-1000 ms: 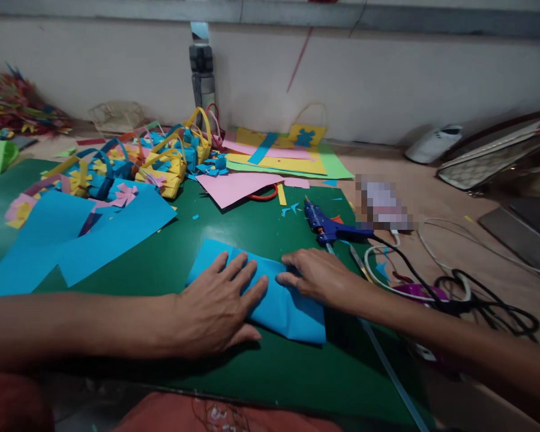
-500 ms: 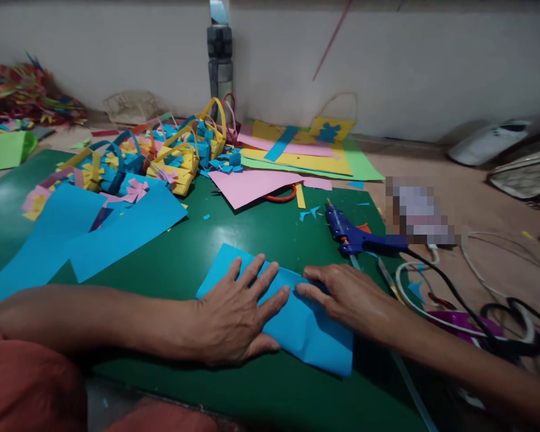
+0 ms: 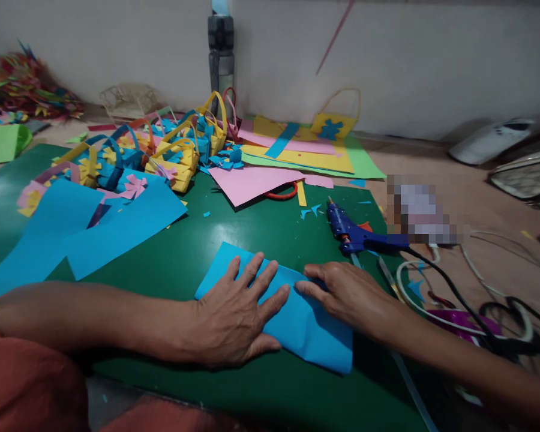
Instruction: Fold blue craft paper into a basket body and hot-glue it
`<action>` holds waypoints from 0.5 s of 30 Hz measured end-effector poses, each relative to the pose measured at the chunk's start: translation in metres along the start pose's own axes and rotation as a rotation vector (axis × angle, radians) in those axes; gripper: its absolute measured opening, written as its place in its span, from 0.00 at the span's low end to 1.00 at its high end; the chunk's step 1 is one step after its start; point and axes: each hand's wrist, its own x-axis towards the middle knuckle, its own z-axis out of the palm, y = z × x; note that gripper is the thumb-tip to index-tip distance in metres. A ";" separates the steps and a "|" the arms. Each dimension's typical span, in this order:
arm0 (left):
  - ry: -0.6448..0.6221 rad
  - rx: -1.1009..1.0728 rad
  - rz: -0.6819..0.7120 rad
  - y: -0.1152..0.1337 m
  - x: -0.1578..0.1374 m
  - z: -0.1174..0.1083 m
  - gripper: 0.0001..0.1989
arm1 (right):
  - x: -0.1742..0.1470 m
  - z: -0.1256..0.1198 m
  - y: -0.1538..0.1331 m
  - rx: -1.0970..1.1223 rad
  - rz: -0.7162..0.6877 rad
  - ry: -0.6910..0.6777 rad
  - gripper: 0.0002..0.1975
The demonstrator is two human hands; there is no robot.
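A folded sheet of blue paper (image 3: pixel 308 327) lies on the green board (image 3: pixel 261 390) in front of me. My left hand (image 3: pixel 240 309) rests flat on it with spread fingers, pressing it down. At the paper's far right edge, my right hand (image 3: pixel 346 294) is closed, its thumb and index finger pinching the fold. The fingertips under the fold are partly hidden. Just beyond my right hand lies a blue glue gun (image 3: pixel 353 231) with its nozzle pointing away. To the left are larger cut pieces of blue paper (image 3: pixel 130 231).
Small paper baskets (image 3: pixel 175 159) crowd the board's far left. Pink paper (image 3: pixel 256 183) partly covers red-handled scissors (image 3: pixel 283 193). Stacked coloured sheets (image 3: pixel 297 147) lie by the wall. Cables (image 3: pixel 450 324) tangle at right. A heap of paper scraps (image 3: pixel 22 87) sits far left.
The view has shifted very slightly. Both hands keep the same places on the blue paper, with no other visible movement.
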 end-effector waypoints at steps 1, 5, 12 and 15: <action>-0.001 0.000 -0.002 0.000 0.000 0.000 0.34 | 0.000 0.000 0.000 -0.003 0.001 0.002 0.15; -0.004 0.002 -0.005 0.000 0.000 0.001 0.34 | -0.001 0.001 0.000 -0.013 -0.004 0.016 0.15; -0.007 -0.009 -0.010 0.000 0.000 0.001 0.34 | -0.002 -0.003 -0.004 -0.020 0.035 -0.005 0.15; -0.013 -0.008 -0.016 0.000 0.000 0.001 0.34 | -0.002 -0.004 -0.005 -0.017 0.043 -0.013 0.14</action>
